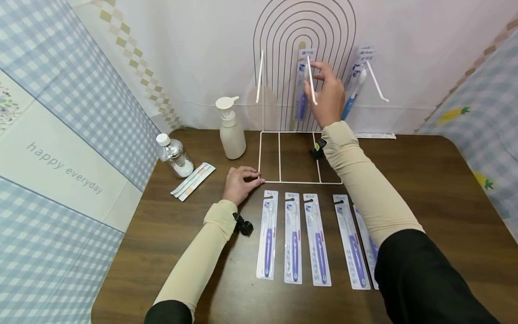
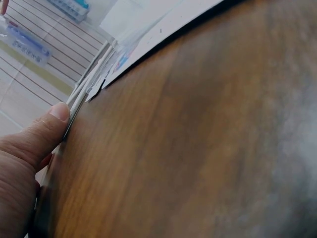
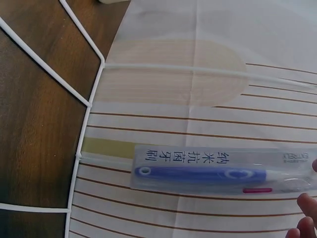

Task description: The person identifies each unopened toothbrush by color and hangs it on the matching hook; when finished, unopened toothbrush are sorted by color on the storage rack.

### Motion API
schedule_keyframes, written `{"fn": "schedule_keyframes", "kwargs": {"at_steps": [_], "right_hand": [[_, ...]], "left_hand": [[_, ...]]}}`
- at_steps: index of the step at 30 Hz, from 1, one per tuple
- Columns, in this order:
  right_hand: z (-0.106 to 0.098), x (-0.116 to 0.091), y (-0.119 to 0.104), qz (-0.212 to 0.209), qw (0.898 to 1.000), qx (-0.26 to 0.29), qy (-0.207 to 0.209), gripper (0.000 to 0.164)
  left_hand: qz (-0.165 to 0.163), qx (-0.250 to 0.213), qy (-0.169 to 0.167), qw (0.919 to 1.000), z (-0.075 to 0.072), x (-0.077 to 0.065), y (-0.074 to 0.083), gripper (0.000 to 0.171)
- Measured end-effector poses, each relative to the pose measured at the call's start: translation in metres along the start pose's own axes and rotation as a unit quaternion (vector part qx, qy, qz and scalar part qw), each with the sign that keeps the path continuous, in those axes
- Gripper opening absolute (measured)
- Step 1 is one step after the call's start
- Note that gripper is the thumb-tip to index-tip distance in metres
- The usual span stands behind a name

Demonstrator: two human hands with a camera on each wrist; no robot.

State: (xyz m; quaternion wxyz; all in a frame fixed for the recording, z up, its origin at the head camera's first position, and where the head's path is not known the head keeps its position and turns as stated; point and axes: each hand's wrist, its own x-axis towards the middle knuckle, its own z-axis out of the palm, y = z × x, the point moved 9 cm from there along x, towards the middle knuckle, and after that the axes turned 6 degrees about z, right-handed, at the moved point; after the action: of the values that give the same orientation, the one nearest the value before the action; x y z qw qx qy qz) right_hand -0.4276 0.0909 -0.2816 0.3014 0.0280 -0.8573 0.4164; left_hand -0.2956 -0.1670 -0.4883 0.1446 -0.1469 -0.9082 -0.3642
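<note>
My left hand [image 1: 239,183] pinches the front left corner of a white wire display rack [image 1: 280,157] standing on the table. In the left wrist view its thumb [image 2: 47,130] lies against the white wire. My right hand [image 1: 332,100] is up at the rack's middle hook [image 1: 311,81], fingers beside a packaged purple toothbrush [image 1: 301,105] hanging there. The right wrist view shows that toothbrush [image 3: 208,174] with fingertips [image 3: 308,204] at its upper end. Another packaged toothbrush [image 1: 351,102], blue, hangs on the right hook [image 1: 376,82]; the left hook [image 1: 259,76] is bare.
Several packaged purple toothbrushes [image 1: 294,238] lie in a row before the rack, the rightmost partly under my right sleeve. Left of the rack stand a white pump bottle [image 1: 232,137] and a clear bottle with white cap [image 1: 176,157]. Two slim packets [image 1: 193,181] lie beside it.
</note>
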Motion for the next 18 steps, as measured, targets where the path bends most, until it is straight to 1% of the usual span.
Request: {"fn": "schedule_keyframes", "kwargs": {"at_steps": [2, 5, 7, 10, 14, 16, 18], "right_hand": [[-0.004, -0.002, 0.002, 0.006, 1.000, 0.008, -0.002, 0.042], [-0.015, -0.008, 0.004, 0.005, 1.000, 0.028, 0.004, 0.042], [-0.026, -0.016, 0.004, 0.001, 0.999, 0.045, 0.007, 0.038], [-0.045, -0.032, 0.005, -0.007, 0.998, 0.066, 0.004, 0.029], [-0.072, -0.060, 0.015, -0.005, 0.996, 0.092, -0.023, 0.020], [-0.086, -0.075, 0.027, -0.001, 0.995, 0.095, -0.042, 0.017], [-0.100, -0.091, 0.042, 0.009, 0.994, 0.083, -0.065, 0.015]], "left_hand": [[-0.001, -0.001, -0.001, 1.0000, 0.000, 0.000, -0.001, 0.030], [-0.004, -0.004, -0.004, 1.0000, 0.000, 0.000, 0.000, 0.030], [-0.007, -0.006, -0.006, 0.9999, 0.000, 0.001, 0.000, 0.029], [-0.009, -0.004, -0.007, 0.9999, 0.000, 0.001, 0.000, 0.030], [-0.007, -0.003, -0.009, 0.9999, 0.000, 0.001, 0.000, 0.030], [-0.006, -0.003, -0.010, 0.9999, 0.000, 0.001, 0.001, 0.030], [-0.003, -0.002, -0.009, 1.0000, 0.000, 0.000, 0.001, 0.031]]}}
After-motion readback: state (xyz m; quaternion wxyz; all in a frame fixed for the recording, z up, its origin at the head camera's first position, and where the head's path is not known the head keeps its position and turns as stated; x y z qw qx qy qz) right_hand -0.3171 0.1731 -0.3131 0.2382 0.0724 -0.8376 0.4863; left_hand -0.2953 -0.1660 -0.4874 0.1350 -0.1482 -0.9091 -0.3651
